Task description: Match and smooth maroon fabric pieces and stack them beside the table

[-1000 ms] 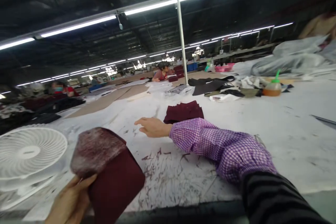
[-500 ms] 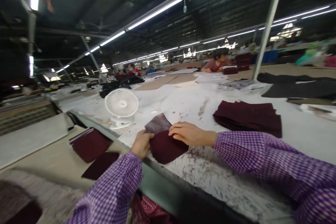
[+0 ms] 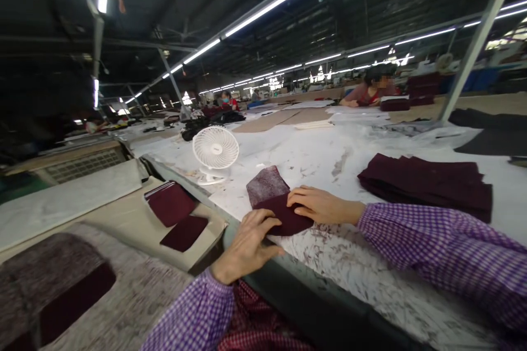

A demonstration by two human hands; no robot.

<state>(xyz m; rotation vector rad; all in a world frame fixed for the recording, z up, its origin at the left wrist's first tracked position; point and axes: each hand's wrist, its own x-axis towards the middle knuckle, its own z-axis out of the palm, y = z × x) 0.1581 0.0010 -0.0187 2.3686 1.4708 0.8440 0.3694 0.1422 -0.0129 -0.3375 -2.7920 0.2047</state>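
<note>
A dark maroon fabric piece (image 3: pixel 288 219) lies near the front edge of the white-covered table, with a speckled greyish-maroon piece (image 3: pixel 267 184) showing behind its far left side. Whether the two are joined I cannot tell. My right hand (image 3: pixel 323 205) rests on the maroon fabric's far right part, fingers slightly bent and holding nothing. At the near left edge, my left hand (image 3: pixel 249 244) has its fingertips on the cloth and its thumb spread apart below. To the right of my right hand lies a stack of maroon fabric pieces (image 3: pixel 428 184).
A white fan (image 3: pixel 216 148) stands beyond my left hand. Smaller maroon pieces (image 3: pixel 171 203) lie on a beige surface at left, near a speckled sheet (image 3: pixel 156 279). Dark grey cloth (image 3: pixel 494 142) lies at far right. A person (image 3: pixel 370 88) leans on the table behind.
My left hand has let go of the fabric's left edge and moved nearer, its thumb now apart. My right hand stays on the cloth. The view has swung left.
</note>
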